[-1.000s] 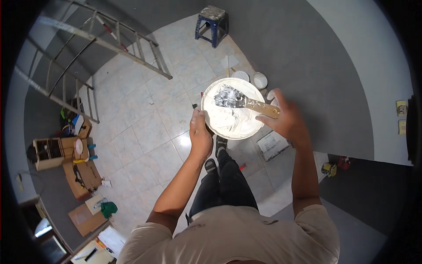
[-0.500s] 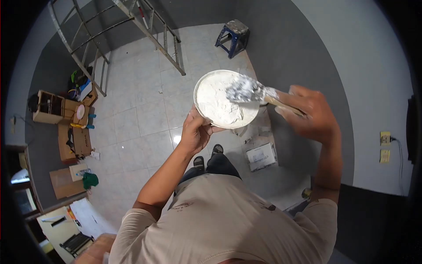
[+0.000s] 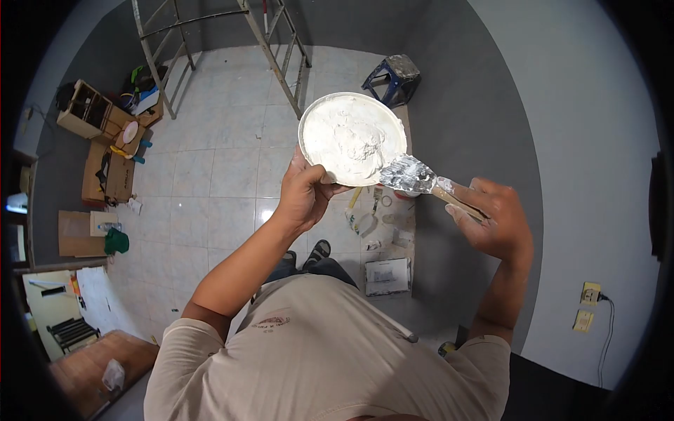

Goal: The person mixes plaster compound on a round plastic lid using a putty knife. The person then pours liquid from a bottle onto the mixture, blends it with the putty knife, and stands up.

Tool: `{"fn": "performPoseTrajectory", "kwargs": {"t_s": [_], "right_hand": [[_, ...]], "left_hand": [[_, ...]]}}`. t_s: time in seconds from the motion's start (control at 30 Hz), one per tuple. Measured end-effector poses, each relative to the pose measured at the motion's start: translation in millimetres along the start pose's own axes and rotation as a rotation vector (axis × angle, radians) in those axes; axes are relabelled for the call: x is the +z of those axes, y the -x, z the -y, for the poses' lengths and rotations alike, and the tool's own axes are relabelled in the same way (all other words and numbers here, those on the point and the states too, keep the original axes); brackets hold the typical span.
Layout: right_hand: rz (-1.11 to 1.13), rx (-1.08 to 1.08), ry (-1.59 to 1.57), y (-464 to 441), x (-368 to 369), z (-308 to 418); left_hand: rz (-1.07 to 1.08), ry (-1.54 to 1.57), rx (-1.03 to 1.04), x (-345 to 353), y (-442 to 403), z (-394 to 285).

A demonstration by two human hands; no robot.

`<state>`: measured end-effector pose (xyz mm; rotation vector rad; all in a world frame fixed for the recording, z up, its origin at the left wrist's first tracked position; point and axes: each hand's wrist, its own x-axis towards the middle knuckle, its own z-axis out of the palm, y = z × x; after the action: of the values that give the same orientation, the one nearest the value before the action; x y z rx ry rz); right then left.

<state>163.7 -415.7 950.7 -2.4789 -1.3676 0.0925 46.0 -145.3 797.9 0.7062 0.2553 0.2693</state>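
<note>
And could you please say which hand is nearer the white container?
Left: the left hand holds the white container; the right hand is off to its right, holding the scraper.

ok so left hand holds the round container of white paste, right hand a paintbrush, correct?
Not a paintbrush: the head view shows a putty knife in the right hand. The left hand does hold the round container of white paste.

Pale tiled floor (image 3: pixel 189 175); grey-and-white walls (image 3: pixel 477 119); a blue-legged stool (image 3: pixel 403 70) near the wall.
</note>
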Motion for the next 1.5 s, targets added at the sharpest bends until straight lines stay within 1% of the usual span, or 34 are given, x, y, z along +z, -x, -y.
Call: {"fn": "performPoseTrajectory", "kwargs": {"t_s": [0.17, 0.23, 0.37, 0.43, 0.57, 0.67, 0.77, 0.83, 0.93, 1.07, 1.13, 1.27, 1.33, 1.37, 1.43, 1.47, 1.5], "right_hand": [[-0.014, -0.039, -0.093, -1.8, 7.6, -10.0], [-0.113, -0.047, -0.200, 0.0, 21.5, -9.3], [-0.205, -0.036, -0.223, 11.8, 40.7, -8.7], [-0.276, -0.062, -0.242, 15.2, 47.3, -7.7], [-0.308, -0.083, -0.256, 19.1, 36.5, 2.7], [-0.253, -0.081, -0.233, 21.2, 18.1, 18.4], [-0.237, -0.078, -0.189, 21.5, 7.6, 31.8], [-0.214, -0.102, -0.164, 21.4, 4.0, 37.0], [-0.186, -0.127, -0.144, 20.5, -1.7, 49.1], [-0.140, -0.159, -0.131, 7.8, -15.0, 58.1], [-0.052, -0.201, -0.147, -0.1, -24.8, 59.1], [0.028, -0.193, -0.153, -31.1, -45.7, 60.0], [0.149, -0.238, -0.145, -53.5, -57.5, 57.3], [0.147, -0.231, -0.141, -63.6, -62.9, 60.2], [0.177, -0.364, -0.116, -87.6, -73.9, 71.8], [0.171, -0.358, -0.114, -99.6, -79.4, 80.5], [0.370, -0.229, -0.030, -116.5, -86.6, 92.8]], "left_hand": [[-0.016, -0.031, 0.060, 12.9, 8.8, 0.4], [-0.033, -0.061, 0.050, 14.2, 13.2, 0.2], [-0.002, -0.110, 0.094, 25.3, 23.9, -2.7], [0.056, -0.122, 0.125, 22.6, 22.7, -1.9], [0.029, -0.170, 0.123, 18.3, 30.4, -6.4], [-0.025, -0.147, 0.128, 26.3, 45.1, -11.5], [-0.015, -0.144, 0.122, 20.2, 54.4, -12.8], [0.051, -0.127, 0.133, 10.0, 57.9, -12.1], [0.047, -0.081, 0.156, 5.9, 69.2, -10.0], [0.044, -0.062, 0.132, 2.2, 77.3, -14.6], [0.054, -0.083, 0.132, 1.9, 80.2, -14.3], [0.082, -0.099, 0.085, -2.2, 80.2, -19.0], [0.102, -0.083, 0.062, -0.8, 80.7, -21.5], [0.109, -0.081, 0.058, -0.6, 81.7, -22.1], [0.149, -0.071, 0.024, 1.2, 82.1, -22.7], [0.157, -0.075, 0.020, 1.4, 84.2, -21.5], [0.152, -0.090, -0.001, 1.7, 85.0, -22.8]]}}
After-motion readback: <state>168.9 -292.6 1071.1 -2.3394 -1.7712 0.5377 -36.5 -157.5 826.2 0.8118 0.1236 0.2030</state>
